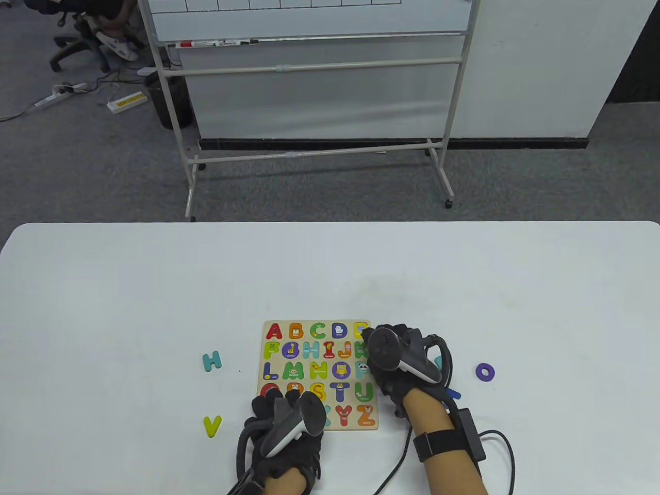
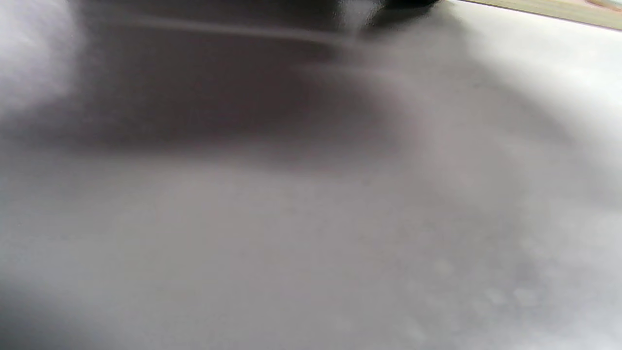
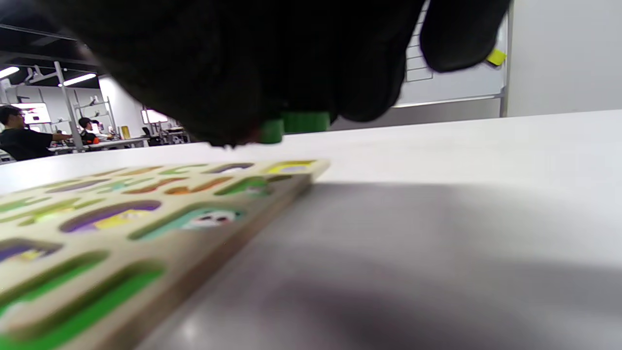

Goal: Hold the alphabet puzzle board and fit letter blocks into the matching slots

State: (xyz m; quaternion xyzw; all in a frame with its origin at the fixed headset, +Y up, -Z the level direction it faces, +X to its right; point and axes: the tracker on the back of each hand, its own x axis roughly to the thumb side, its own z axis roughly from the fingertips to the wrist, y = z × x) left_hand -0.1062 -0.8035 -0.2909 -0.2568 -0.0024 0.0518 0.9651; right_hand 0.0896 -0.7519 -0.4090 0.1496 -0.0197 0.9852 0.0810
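Near the 6 o'clock edge of the counter (image 1: 103, 289) lies your puzzle board (image 1: 318, 375), mostly full of letters. Your left hand (image 1: 289, 428) rests on its 7 o'clock corner; I cannot tell how far its fingers curl. Your right hand (image 1: 399, 361) pinches a green block (image 3: 294, 125) over the 2 o'clock corner. Left to do: the H (image 1: 211, 361), V (image 1: 212, 426) and O (image 1: 484, 371) wait beside the board.

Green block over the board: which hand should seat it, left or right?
Right. The right hand already holds the green block above the puzzle board at its right edge. The left hand rests on the board's near-left corner, steadying it.
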